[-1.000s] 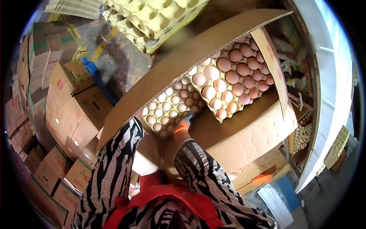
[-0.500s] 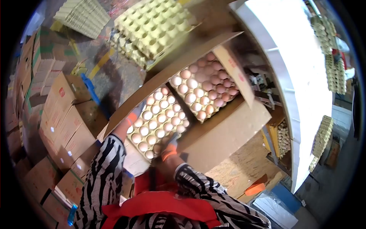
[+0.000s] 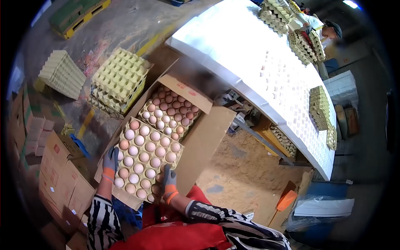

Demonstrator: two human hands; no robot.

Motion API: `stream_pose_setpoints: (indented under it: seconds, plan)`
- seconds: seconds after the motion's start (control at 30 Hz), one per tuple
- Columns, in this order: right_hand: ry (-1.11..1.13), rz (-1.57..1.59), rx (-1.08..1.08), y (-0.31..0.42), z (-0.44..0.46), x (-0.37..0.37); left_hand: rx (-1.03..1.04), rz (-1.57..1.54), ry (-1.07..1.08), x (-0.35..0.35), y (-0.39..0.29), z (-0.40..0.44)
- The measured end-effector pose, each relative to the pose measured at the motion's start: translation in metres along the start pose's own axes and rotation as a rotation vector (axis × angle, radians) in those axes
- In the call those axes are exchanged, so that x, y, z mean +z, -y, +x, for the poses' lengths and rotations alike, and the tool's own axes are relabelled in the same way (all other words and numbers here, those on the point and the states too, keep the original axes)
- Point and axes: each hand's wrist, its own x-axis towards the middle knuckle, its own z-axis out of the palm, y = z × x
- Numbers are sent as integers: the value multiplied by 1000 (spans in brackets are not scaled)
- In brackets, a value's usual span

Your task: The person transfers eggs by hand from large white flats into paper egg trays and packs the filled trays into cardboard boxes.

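Note:
My left hand [image 3: 110,161], in a grey glove with an orange cuff, grips the left edge of a pulp egg tray [image 3: 168,149] full of brown and pale eggs. On its right edge, my right hand [image 3: 168,180] in a matching glove has hold as well. The tray sits raised and slightly tilted at the near end of an open cardboard carton [image 3: 210,135]. Deeper in the carton's far half lies another filled egg tray [image 3: 186,130]. Fingers beneath the held tray are hidden.
Stacked empty egg trays [image 3: 118,68] stand beyond the carton. A long white table [image 3: 233,46] bears eggs and tray stacks [image 3: 318,108]; a person [image 3: 318,29] handles trays at its far side. Folded cartons [image 3: 62,183] are on the left, an orange-handled scoop [image 3: 286,201] on the right.
The near egg tray has risen from inside the carton, with both hands on its edges. The view has swung, bringing more of the white table and a person into sight.

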Motion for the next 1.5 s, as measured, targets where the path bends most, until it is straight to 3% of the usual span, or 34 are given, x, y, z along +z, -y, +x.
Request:
stream_pose_setpoints:
  seconds: [0.03,0.07,0.17,0.23,0.27,0.3,0.33,0.4,0.43,0.5,0.53,0.57,0.6,0.7,0.77,0.83,0.87,0.9,0.97,1.03,1.1,1.2,1.23,1.3,1.33,1.4,1.5]
  plan:
    - [181,150,154,16,-23,2,25,-28,-22,-1,-11,-14]
    - [206,129,176,29,-32,9,51,-55,-43,1,-23,-27]
    - [49,-219,84,91,-92,49,36,-114,-121,22,-71,-62]
    - [-213,-637,-381,88,-55,26,50,-152,-159,42,-109,-83]
    - [-177,-522,-339,113,-77,38,3,-188,-117,46,-93,-80]
    - [-153,-608,-484,131,-70,26,-39,-284,-125,60,-79,-81]
    - [-109,-596,-461,158,-77,22,-80,-381,-138,76,-73,-82]
    - [-36,-711,-518,223,-83,5,-110,-424,-122,119,-95,-82]
    - [-56,-806,-700,251,-67,-16,-129,-433,-94,143,-114,-82]
    - [-25,-839,-747,332,-96,-15,-256,-539,41,204,-206,-104]
    - [11,-801,-667,373,-100,-21,-293,-637,-29,253,-265,-111]
    - [10,-782,-755,410,-113,-22,-291,-616,90,273,-271,-101]
    - [8,-765,-843,446,-125,-23,-283,-590,209,293,-276,-91]
    - [-72,-781,-836,556,-134,-56,-30,-628,223,419,-350,-77]
    - [-135,-1324,-1613,588,-129,-71,-1,-441,206,453,-370,-65]
    - [-175,-665,-890,631,-173,-51,103,-303,271,494,-405,-48]
    - [-195,-721,-909,656,-159,-68,158,-273,298,519,-424,-42]
    - [-225,-790,-1158,669,-148,-84,114,-336,336,542,-426,-26]
    - [-268,-510,-1020,697,-149,-86,35,-383,358,583,-453,-15]
    - [-286,-663,-1089,729,-140,-95,52,-491,439,620,-443,27]
    - [-309,-723,-1138,770,-123,-100,204,-362,462,646,-484,26]
    - [-363,-647,-1158,820,-88,-105,91,-363,583,687,-488,70]
    - [-382,-619,-1150,829,-79,-104,279,-244,523,708,-480,90]
    - [-484,-795,-1188,858,-69,-101,313,-92,478,746,-458,129]
    - [-420,-622,-1054,856,-95,-67,347,-49,468,758,-455,140]
    - [-273,-468,-980,874,-74,-76,436,-77,503,767,-474,139]
    - [-426,-693,-989,883,-57,-82,412,101,607,753,-480,147]
